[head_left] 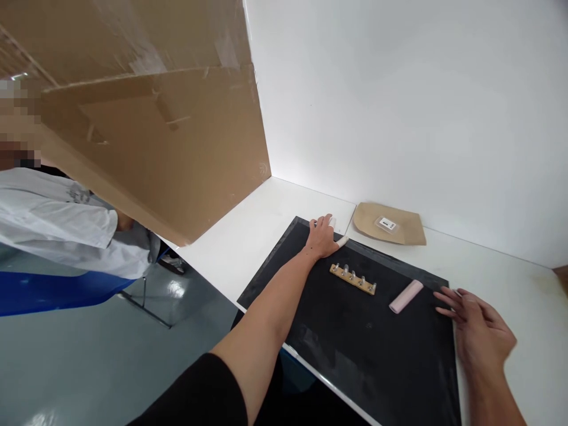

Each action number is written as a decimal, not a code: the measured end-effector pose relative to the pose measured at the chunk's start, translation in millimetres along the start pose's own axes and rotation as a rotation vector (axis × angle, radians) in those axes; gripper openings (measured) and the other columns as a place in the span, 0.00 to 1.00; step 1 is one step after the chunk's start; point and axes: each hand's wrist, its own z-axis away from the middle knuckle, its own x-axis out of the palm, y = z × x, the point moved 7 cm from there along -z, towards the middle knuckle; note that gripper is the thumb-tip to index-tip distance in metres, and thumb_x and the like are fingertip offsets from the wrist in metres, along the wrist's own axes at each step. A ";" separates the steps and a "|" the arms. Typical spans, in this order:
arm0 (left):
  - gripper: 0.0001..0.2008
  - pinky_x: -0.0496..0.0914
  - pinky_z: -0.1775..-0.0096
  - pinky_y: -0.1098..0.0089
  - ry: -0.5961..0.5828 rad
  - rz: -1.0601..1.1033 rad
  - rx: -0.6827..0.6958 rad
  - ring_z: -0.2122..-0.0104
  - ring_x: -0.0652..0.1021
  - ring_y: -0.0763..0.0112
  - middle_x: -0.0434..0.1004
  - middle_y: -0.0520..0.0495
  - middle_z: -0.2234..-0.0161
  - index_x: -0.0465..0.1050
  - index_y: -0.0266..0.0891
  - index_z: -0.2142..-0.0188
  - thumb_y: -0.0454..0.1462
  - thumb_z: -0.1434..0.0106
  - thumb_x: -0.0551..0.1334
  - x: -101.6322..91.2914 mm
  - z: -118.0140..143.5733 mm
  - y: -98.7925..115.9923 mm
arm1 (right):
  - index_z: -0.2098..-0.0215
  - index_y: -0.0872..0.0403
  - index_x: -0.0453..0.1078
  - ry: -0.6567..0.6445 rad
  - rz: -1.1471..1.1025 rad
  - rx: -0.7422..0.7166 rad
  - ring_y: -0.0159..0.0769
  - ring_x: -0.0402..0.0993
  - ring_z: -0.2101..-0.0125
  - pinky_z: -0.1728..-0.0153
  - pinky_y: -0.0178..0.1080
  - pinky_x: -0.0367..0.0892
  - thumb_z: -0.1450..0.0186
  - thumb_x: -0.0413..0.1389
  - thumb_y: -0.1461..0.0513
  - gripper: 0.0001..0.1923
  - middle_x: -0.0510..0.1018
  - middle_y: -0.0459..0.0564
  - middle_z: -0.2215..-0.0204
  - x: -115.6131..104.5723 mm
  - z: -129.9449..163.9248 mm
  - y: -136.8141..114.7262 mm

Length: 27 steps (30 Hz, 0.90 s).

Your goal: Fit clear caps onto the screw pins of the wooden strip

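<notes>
Head view, two hands (321, 238) (477, 328), one pink tube (406, 296), one studded strip (352, 278)

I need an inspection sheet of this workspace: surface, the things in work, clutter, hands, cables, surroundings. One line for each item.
Surface: white table with a black mat on it.
Things in work: brass strip with metal studs and pink cylinder, both lying on the mat, apart.
Clutter: tan envelope with a small label behind the mat.
Hands: left hand flat on the mat's far edge; right hand open on the mat's right edge, near the cylinder, not touching it.
Cables: nothing seen.
Surroundings: white wall, cardboard panel, another person's white sleeve at left.
</notes>
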 end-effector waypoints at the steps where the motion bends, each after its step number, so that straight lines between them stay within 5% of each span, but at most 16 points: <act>1: 0.24 0.60 0.37 0.47 0.007 0.014 -0.004 0.36 0.64 0.47 0.60 0.36 0.32 0.77 0.35 0.53 0.53 0.31 0.56 -1.2 0.5 -0.1 | 0.70 0.54 0.78 0.004 -0.002 0.004 0.37 0.81 0.74 0.79 0.28 0.76 0.50 0.70 0.55 0.14 0.82 0.52 0.72 -0.7 0.1 0.3; 10: 0.30 0.60 0.37 0.48 0.043 0.141 -0.014 0.36 0.65 0.49 0.60 0.35 0.32 0.67 0.34 0.39 0.53 0.30 0.55 -4.0 3.2 -5.1 | 0.74 0.59 0.76 0.090 -0.040 -0.009 0.39 0.78 0.79 0.84 0.30 0.71 0.59 0.71 0.60 0.16 0.80 0.59 0.75 -6.6 -8.9 4.2; 17: 0.37 0.58 0.35 0.51 0.032 0.239 -0.054 0.32 0.61 0.52 0.52 0.36 0.29 0.54 0.39 0.31 0.58 0.30 0.51 -7.1 3.3 -13.6 | 0.72 0.61 0.77 0.174 -0.053 -0.006 0.33 0.74 0.82 0.84 0.28 0.69 0.46 0.63 0.70 0.03 0.79 0.57 0.75 -16.5 -11.2 6.8; 27: 0.42 0.57 0.34 0.49 -0.007 0.243 0.002 0.31 0.57 0.49 0.48 0.35 0.28 0.48 0.35 0.29 0.59 0.32 0.51 -6.5 -1.0 -8.0 | 0.72 0.60 0.76 0.212 -0.102 0.028 0.31 0.74 0.83 0.84 0.27 0.68 0.43 0.58 0.74 0.06 0.80 0.54 0.75 -18.2 -11.7 8.1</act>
